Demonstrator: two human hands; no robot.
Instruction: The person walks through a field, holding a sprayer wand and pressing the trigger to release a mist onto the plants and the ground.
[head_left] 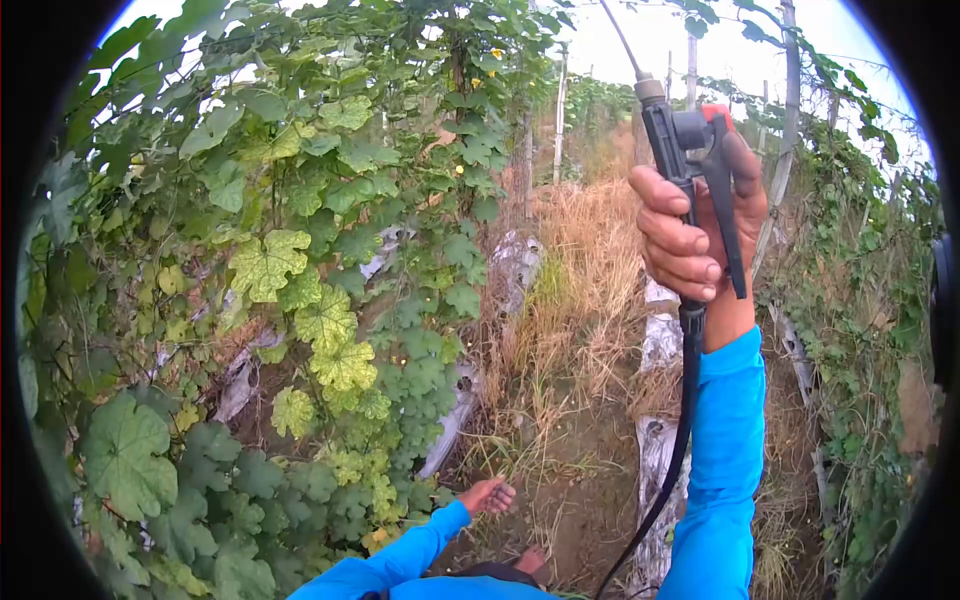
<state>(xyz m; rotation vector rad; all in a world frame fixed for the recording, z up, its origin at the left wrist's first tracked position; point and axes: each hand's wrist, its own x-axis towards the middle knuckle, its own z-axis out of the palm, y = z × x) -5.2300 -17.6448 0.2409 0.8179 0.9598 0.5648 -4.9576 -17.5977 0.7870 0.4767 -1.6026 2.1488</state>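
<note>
My right hand is raised at the upper right, its fingers wrapped around the black grip of a sprayer wand. The wand's thin metal lance points up and leaves the top of the view. A long black trigger lever hangs on the near side of the grip, with a red part by my thumb. From the grip's lower end a black hose curves down past my blue sleeve. Low in the middle, my left hand has its fingers curled in beside the leaves, with nothing visible in it.
Climbing vines with green and yellowing leaves fill the left side. More vines stand on the right, along wooden poles. Between them runs a path of dry grass and bare soil, with torn plastic sheeting along it.
</note>
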